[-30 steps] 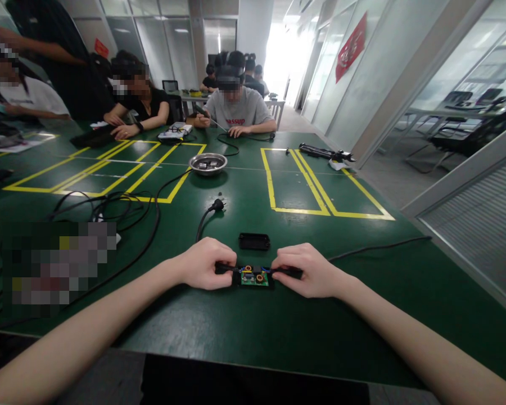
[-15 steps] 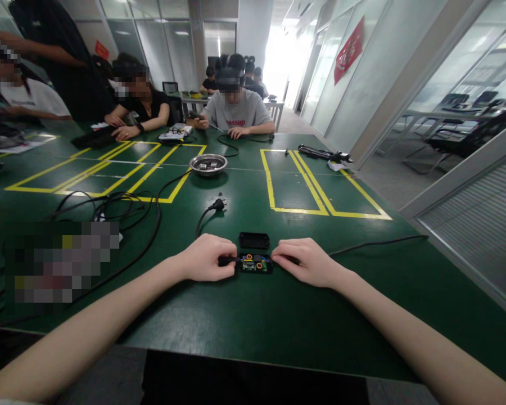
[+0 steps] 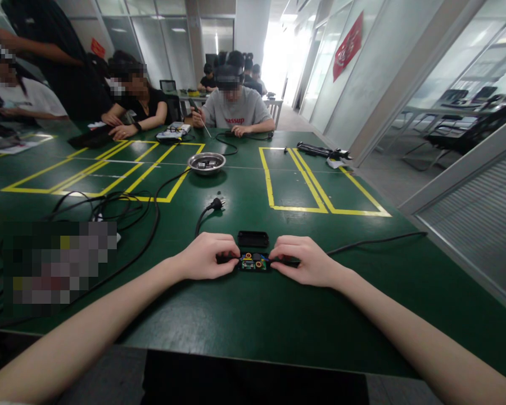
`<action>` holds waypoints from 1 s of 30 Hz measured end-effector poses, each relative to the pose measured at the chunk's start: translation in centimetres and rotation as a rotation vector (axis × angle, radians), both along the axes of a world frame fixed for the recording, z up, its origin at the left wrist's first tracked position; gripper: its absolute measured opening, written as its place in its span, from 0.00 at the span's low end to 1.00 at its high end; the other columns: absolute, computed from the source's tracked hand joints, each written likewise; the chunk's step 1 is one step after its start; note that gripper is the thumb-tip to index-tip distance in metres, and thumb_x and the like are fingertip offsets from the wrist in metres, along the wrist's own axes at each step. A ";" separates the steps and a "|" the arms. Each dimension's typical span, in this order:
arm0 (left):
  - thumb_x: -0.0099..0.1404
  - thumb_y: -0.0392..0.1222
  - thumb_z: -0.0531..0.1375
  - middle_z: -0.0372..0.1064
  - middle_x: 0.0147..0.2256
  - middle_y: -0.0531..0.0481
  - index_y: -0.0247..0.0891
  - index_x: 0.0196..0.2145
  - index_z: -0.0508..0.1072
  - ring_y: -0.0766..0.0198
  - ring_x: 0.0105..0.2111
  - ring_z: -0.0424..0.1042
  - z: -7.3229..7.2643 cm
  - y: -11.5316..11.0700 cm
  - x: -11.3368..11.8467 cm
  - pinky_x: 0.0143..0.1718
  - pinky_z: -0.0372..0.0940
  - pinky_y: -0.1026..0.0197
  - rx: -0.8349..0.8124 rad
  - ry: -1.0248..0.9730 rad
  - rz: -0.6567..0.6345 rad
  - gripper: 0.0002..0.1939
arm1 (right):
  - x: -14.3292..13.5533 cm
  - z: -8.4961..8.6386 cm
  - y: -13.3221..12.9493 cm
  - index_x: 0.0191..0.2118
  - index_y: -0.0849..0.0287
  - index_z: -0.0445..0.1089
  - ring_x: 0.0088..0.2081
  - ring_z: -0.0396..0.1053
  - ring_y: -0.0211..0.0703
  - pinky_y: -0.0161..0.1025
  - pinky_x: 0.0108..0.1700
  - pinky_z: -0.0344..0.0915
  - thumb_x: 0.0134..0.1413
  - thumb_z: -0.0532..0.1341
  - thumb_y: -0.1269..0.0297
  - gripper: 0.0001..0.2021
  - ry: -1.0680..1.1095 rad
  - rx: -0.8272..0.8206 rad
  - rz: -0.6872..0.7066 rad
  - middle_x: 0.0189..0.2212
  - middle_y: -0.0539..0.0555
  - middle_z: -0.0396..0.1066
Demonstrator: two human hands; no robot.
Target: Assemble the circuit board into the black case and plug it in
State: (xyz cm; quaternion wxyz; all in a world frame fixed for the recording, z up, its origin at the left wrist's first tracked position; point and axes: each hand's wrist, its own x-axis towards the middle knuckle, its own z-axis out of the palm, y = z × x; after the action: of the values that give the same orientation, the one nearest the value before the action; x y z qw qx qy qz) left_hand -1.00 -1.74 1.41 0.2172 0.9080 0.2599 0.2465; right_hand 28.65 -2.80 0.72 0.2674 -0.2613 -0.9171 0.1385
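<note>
On the green table in front of me lies a small black plastic case, its top off, with a green circuit board [image 3: 254,262] inside that carries copper-coloured ring coils and coloured wires. My left hand [image 3: 208,257] is closed around the black cable end at the case's left side. At the right side, my right hand [image 3: 299,260] pinches the other black cable [image 3: 377,242], which runs off to the right. Just behind the case rests its black cover [image 3: 253,239], hollow side up. A black power plug [image 3: 217,204] lies beyond my left hand.
A metal bowl [image 3: 206,163] with small metal parts stands further back. Coiled black cables [image 3: 105,211] and a blurred-out item [image 3: 61,264] are at left. A black folded tripod-like item [image 3: 322,151] lies back right. Across the table, a person in grey [image 3: 236,112] holds a screwdriver-like tool.
The fingers of my right hand have opened slightly and regripped closer around the cable end. My left hand has edged right, toward the case. The person opposite has raised the tool.
</note>
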 end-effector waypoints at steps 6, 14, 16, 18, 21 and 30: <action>0.67 0.37 0.60 0.70 0.28 0.51 0.36 0.31 0.75 0.68 0.27 0.68 -0.2 0.0 0.2 0.29 0.61 0.67 -0.067 -0.016 0.008 0.07 | 0.0 -0.1 0.1 0.39 0.57 0.76 0.36 0.75 0.43 0.38 0.38 0.71 0.67 0.62 0.66 0.06 0.026 -0.026 0.030 0.35 0.56 0.77; 0.70 0.38 0.58 0.69 0.30 0.51 0.36 0.29 0.72 0.67 0.29 0.68 -0.2 0.0 0.3 0.31 0.60 0.66 -0.075 0.045 0.011 0.11 | 0.0 -0.2 0.2 0.37 0.57 0.76 0.35 0.75 0.42 0.37 0.39 0.71 0.68 0.61 0.66 0.08 0.056 -0.050 0.050 0.34 0.55 0.77; 0.70 0.38 0.57 0.68 0.31 0.50 0.36 0.30 0.72 0.65 0.31 0.69 0.0 0.0 0.3 0.33 0.61 0.65 -0.053 0.049 0.001 0.11 | -0.1 -0.1 0.2 0.35 0.57 0.75 0.35 0.75 0.41 0.37 0.39 0.70 0.69 0.61 0.66 0.09 0.037 -0.057 0.046 0.34 0.55 0.76; 0.70 0.38 0.57 0.69 0.31 0.50 0.36 0.30 0.72 0.65 0.32 0.69 0.1 0.1 0.4 0.35 0.62 0.65 -0.042 0.053 -0.009 0.11 | -0.1 0.1 0.1 0.34 0.57 0.73 0.35 0.74 0.41 0.37 0.38 0.69 0.69 0.59 0.66 0.10 -0.004 -0.066 0.033 0.34 0.55 0.76; 0.70 0.37 0.57 0.68 0.31 0.50 0.36 0.28 0.71 0.65 0.31 0.68 0.0 0.1 0.6 0.34 0.61 0.65 -0.066 0.054 -0.001 0.11 | -0.2 0.4 0.0 0.33 0.57 0.72 0.34 0.73 0.41 0.37 0.37 0.68 0.69 0.57 0.67 0.11 -0.069 -0.061 0.023 0.34 0.55 0.75; 0.67 0.39 0.60 0.71 0.28 0.52 0.35 0.29 0.74 0.65 0.29 0.68 -1.1 0.7 1.3 0.34 0.62 0.63 -0.156 -0.077 0.268 0.10 | -0.8 -0.8 0.4 0.30 0.57 0.73 0.32 0.71 0.42 0.40 0.36 0.69 0.67 0.59 0.64 0.12 0.172 -0.105 -0.168 0.32 0.54 0.73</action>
State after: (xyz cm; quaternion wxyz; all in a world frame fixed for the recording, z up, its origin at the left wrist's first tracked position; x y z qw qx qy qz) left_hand 0.28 -1.05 0.31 0.2621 0.8354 0.3885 0.2871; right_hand 27.85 -2.39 -0.05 0.3419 -0.3381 -0.8570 0.1852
